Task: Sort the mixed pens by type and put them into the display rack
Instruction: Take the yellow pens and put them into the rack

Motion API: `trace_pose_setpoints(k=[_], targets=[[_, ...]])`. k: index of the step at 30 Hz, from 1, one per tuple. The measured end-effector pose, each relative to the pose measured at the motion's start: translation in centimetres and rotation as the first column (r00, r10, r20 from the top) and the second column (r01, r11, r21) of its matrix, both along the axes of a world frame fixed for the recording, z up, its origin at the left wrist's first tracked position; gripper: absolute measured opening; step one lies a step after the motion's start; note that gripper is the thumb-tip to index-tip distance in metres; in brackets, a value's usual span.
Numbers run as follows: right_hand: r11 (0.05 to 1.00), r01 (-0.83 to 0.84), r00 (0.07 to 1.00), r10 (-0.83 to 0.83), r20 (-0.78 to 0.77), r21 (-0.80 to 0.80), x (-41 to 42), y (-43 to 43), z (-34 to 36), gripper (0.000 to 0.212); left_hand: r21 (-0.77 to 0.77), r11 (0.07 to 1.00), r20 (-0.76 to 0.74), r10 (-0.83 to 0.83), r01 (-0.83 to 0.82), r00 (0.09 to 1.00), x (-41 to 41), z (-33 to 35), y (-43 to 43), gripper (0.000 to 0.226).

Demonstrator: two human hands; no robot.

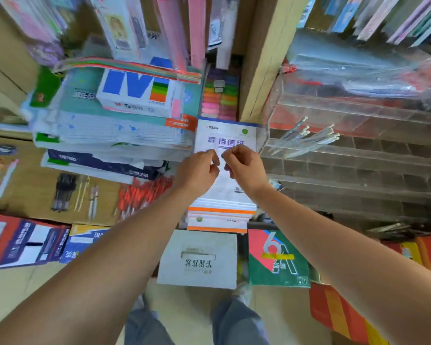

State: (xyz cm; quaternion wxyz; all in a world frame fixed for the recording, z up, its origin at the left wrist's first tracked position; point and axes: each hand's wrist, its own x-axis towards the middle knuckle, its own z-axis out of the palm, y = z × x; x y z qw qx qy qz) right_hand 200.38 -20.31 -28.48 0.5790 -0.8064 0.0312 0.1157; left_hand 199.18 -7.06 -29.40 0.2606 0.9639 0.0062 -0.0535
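Left hand (199, 170) and right hand (244, 168) both curled, fingertips meeting; can't tell what they pinch, if anything; red pens (144, 195) piled far left, rack (358, 150) right; risk: the long carry drops pens or lands them in the clear pens' (309, 135) slot.

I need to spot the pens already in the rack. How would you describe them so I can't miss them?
Look to the clear acrylic tiered display rack on the right. In an upper row near its left end lies a loose bundle of transparent pens with white ends. They are the only pens visible in the rack; the red-orange pens lie on cardboard far left.
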Motion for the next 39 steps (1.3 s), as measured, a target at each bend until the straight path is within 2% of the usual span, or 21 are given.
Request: trace_pose_setpoints(k=[3, 6, 12, 15, 17, 20, 23, 31, 35, 39], targets=[[0.995, -0.090, 0.996, 0.090, -0.014, -0.041, -2.0, 7.1, -1.9, 0.012, -0.003, 0.999, -0.054, 0.032, -0.033, 0.998, -3.0, -1.2, 7.3, 0.013], [0.989, -0.125, 0.991, 0.122, -0.047, -0.083, -4.5, 14.5, -4.2, 0.024, -0.004, 0.998, -0.124, 0.061, -0.062, 0.990, -6.1, -3.0, 15.2, 0.013], [0.964, -0.222, 0.968, 0.199, -0.154, -0.146, -8.3, 28.1, -9.6, 0.011, 0.015, 0.999, -0.286, 0.040, -0.037, 0.957, -11.9, -8.3, 30.0, 0.012], [0.919, -0.315, 0.941, 0.270, -0.205, -0.235, -9.7, 33.1, -11.8, 0.010, 0.036, 0.997, -0.363, 0.072, -0.063, 0.929, -13.9, -11.3, 35.7, 0.018], [0.901, -0.364, 0.913, 0.295, -0.281, -0.236, -10.2, 35.8, -13.5, 0.009, 0.047, 0.996, -0.434, 0.091, -0.078, 0.896, -14.8, -13.3, 38.6, 0.027], [0.851, -0.461, 0.861, 0.361, -0.358, -0.251, -10.4, 39.1, -16.1, 0.013, 0.063, 0.994, -0.529, 0.111, -0.092, 0.841, -16.0, -16.1, 42.0, 0.039], [0.791, -0.552, 0.812, 0.438, -0.385, -0.265, -10.1, 41.8, -18.1, 0.011, 0.053, 0.987, -0.571, 0.153, -0.149, 0.807, -16.8, -18.4, 44.6, 0.041], [0.741, -0.617, 0.753, 0.458, -0.472, -0.265, -8.3, 46.7, -23.0, 0.013, 0.014, 0.968, -0.579, 0.213, -0.251, 0.787, -16.0, -21.9, 49.9, 0.044], [0.697, -0.638, 0.749, 0.464, -0.473, -0.327, -6.9, 48.6, -25.5, 0.016, 0.025, 0.968, -0.558, 0.221, -0.250, 0.800, -14.6, -24.4, 51.7, 0.046], [0.749, -0.555, 0.804, 0.370, -0.465, -0.362, -5.7, 50.4, -28.6, 0.012, 0.034, 0.983, -0.545, 0.171, -0.183, 0.821, -13.3, -27.1, 53.0, 0.049]])
